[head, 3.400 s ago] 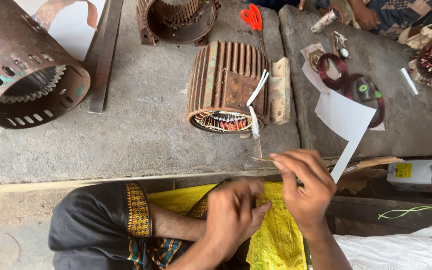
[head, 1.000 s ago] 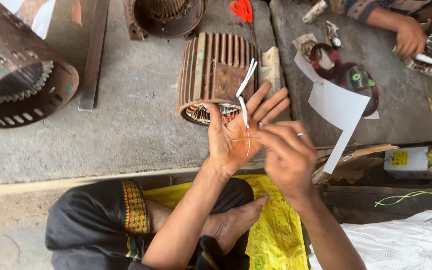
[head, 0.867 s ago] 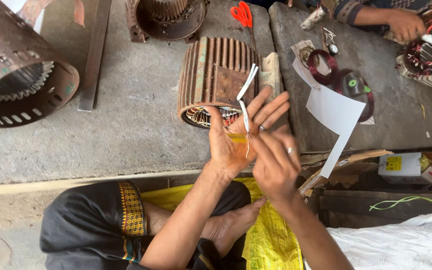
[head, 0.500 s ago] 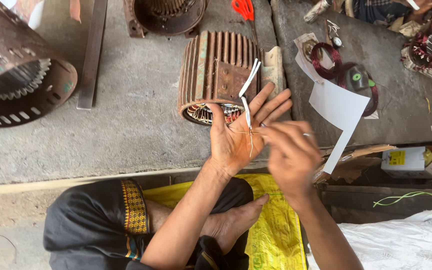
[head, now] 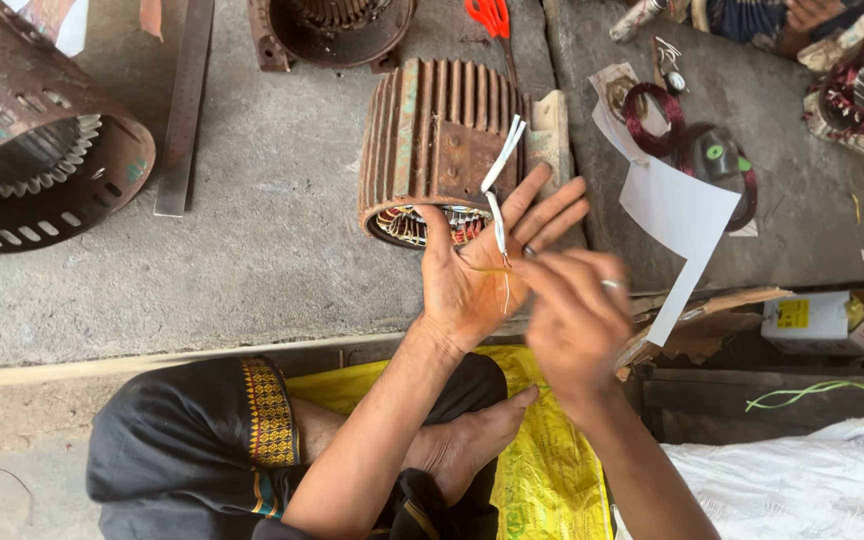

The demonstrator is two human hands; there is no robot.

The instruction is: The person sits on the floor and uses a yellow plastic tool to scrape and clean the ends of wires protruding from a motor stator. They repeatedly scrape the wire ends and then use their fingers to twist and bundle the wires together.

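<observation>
My left hand [head: 482, 270] is raised palm up, fingers spread, in front of a ribbed rusty motor stator [head: 442, 140] with copper windings at its open end. Thin white-sleeved wires [head: 500, 185] run from the stator across my palm. My right hand [head: 577, 320], a ring on one finger, hovers just right of the palm, fingertips pinched on the thin wire strand lying there. Its motion is slightly blurred.
A large rusty motor housing [head: 37, 140] lies at left beside a flat metal bar [head: 184, 105]. Another housing [head: 332, 25] and red scissors [head: 492, 15] sit at the back. White paper [head: 677, 215], red wire coils [head: 657, 115] and a small box [head: 817, 320] lie right. Another person's hand [head: 812, 12] works top right.
My hands rose from my lap to the stator; the left opened palm up under the wires, and the right has been working back and forth on the strand across it.
</observation>
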